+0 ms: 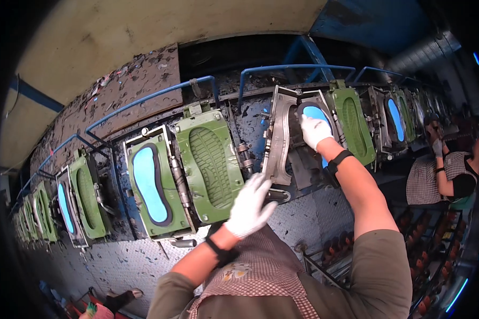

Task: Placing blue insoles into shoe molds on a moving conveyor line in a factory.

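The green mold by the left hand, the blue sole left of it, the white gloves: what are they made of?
The green mold is probably painted metal: hard edges, slight shine. The blue sole may be foam or cloth; it looks flat and matte. The white gloves seem like knitted cloth: matte, close-fitting.

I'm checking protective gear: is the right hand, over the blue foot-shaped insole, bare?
No, the right hand wears a white fabric glove.

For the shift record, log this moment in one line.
right hand: at blue sole | left hand: open, by green mould
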`<state>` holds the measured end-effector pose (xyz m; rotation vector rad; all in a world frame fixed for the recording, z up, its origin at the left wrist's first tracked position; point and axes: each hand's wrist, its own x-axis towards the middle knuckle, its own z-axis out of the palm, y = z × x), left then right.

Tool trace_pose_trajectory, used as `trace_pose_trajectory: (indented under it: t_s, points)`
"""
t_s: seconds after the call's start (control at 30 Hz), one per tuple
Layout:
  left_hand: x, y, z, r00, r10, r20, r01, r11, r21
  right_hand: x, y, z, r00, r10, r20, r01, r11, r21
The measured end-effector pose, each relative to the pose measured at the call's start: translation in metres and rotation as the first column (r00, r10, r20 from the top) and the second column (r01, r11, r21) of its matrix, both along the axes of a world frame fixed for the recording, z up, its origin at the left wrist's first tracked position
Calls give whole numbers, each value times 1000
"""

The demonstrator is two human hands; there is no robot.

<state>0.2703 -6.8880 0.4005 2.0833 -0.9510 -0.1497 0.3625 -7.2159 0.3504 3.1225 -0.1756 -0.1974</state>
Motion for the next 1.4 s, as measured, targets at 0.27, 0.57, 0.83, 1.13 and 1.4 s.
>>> trace_pose_trajectory:
  t_s: [0.27,0.57,0.83,1.13,1.4]
  points:
    - [-13,-100,-46,696,543,-469,-480,838,258,-12,-34,8,982,-113,153,55,937,344]
    - [-38,-197,-92,513,362,-779,-286,927,242,-20,-63,120,833,84,546,-319,881,350]
    - [-54,-222,-84,477,345,-808,-486,870,84,-40,-69,-9,934,95,344,-221,910,351]
    - [-42,-228,-90,876,401,269,-420,907,18,-57,-81,14,886,150,438,-368,804,468]
    - [-40,-235,-52,938,225,265,-231,973,-11,-35,-79,-11,896,227,383,-372,854,364]
